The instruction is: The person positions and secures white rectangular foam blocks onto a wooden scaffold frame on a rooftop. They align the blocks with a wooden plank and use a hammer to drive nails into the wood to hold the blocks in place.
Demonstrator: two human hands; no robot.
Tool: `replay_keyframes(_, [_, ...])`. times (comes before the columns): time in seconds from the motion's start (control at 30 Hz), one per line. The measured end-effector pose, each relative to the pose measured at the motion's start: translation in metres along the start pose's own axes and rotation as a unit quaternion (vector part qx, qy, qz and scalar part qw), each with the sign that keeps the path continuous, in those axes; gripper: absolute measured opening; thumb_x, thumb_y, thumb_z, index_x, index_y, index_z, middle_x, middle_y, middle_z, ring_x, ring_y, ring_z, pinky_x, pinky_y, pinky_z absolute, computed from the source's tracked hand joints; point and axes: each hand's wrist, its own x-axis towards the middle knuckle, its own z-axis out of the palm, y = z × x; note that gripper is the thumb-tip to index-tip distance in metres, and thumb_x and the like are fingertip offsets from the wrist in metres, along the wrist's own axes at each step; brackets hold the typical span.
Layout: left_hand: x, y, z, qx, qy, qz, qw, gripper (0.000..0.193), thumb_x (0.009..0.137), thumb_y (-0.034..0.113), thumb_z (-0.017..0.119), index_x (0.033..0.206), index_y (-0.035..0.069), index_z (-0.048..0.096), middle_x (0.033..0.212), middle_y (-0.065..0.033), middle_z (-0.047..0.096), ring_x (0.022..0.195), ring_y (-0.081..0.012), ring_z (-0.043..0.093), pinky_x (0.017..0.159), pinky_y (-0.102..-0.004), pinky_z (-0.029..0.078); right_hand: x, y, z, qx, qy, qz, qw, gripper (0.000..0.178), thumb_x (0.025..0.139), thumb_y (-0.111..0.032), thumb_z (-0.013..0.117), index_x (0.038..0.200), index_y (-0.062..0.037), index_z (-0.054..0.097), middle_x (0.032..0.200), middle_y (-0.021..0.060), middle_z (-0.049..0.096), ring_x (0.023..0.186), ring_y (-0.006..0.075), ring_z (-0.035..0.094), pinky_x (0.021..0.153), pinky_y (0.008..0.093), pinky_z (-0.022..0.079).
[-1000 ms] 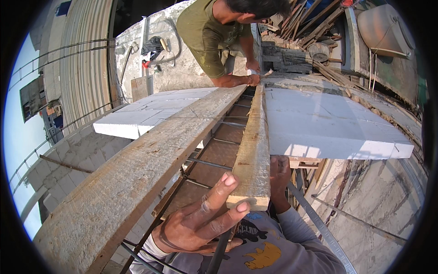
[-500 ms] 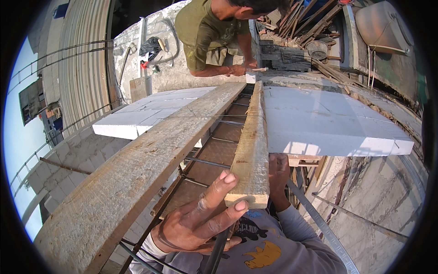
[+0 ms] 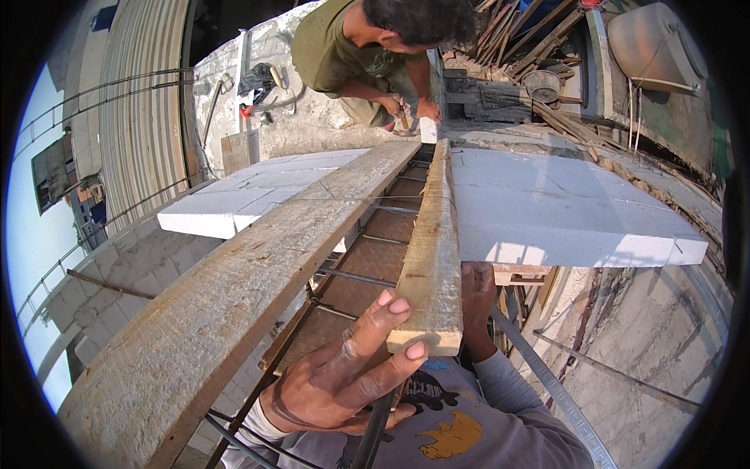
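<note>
A narrow wooden plank (image 3: 430, 273) runs away from me, with its cut end close to my body. My left hand (image 3: 336, 375) holds this near end; two fingertips press against its side and end face, and the thumb is lower down. On the plank's right side my right hand (image 3: 478, 301) is closed against it with bent fingers, partly hidden beneath the white slab. To the left lies a wider wooden board (image 3: 250, 273). Between the two, a rebar cage (image 3: 367, 258) sits in the gap.
White foam-like slabs (image 3: 562, 203) flank the boards. Across from me a co-worker (image 3: 336, 55) crouches with a hammer (image 3: 405, 121) and a hand on a small white block (image 3: 428, 129). A metal bar (image 3: 547, 383) slants at my right; scrap timber (image 3: 539, 35) lies at the back.
The co-worker's hammer has swung down and left from over the small white block, and their body has leaned over. My hands hold nearly the same place on the plank.
</note>
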Motion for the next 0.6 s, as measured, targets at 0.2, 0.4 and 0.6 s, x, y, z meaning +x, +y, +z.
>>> replay_keyframes(0.2, [-0.0022, -0.0052, 0.0060, -0.013, 0.021, 0.010, 1.000, 0.079, 0.075, 0.016, 0.092, 0.146, 0.006, 0.059, 0.160, -0.0323, 0.036, 0.148, -0.0519, 0.038, 0.118, -0.0520, 0.044, 0.0002, 0.0012, -0.0009, 0.004, -0.006, -0.010, 1.000, 0.020, 0.110, -0.016, 0.054, 0.115, 0.0023, 0.050, 0.117, 0.0227, 0.068, 0.111, 0.0283, 0.071, 0.097, 0.0433, 0.061])
replay_keyframes(0.4, [-0.0001, -0.0006, 0.0068, -0.018, 0.032, -0.002, 0.999, 0.077, 0.076, 0.014, 0.091, 0.146, 0.006, 0.059, 0.159, -0.0324, 0.037, 0.147, -0.0519, 0.039, 0.118, -0.0529, 0.044, 0.0001, 0.0011, -0.0009, 0.001, -0.004, -0.006, 1.000, 0.021, 0.110, -0.017, 0.054, 0.115, 0.0023, 0.050, 0.117, 0.0225, 0.068, 0.111, 0.0283, 0.071, 0.097, 0.0434, 0.061])
replay_keyframes(0.6, [-0.0018, -0.0057, -0.0010, 0.002, -0.011, 0.012, 1.000, 0.077, 0.076, 0.013, 0.092, 0.146, 0.006, 0.059, 0.159, -0.0341, 0.036, 0.147, -0.0521, 0.038, 0.117, -0.0528, 0.044, -0.0004, 0.0024, -0.0015, 0.003, -0.005, -0.004, 1.000, 0.021, 0.110, -0.018, 0.054, 0.116, 0.0019, 0.049, 0.118, 0.0226, 0.068, 0.112, 0.0282, 0.071, 0.097, 0.0436, 0.061])
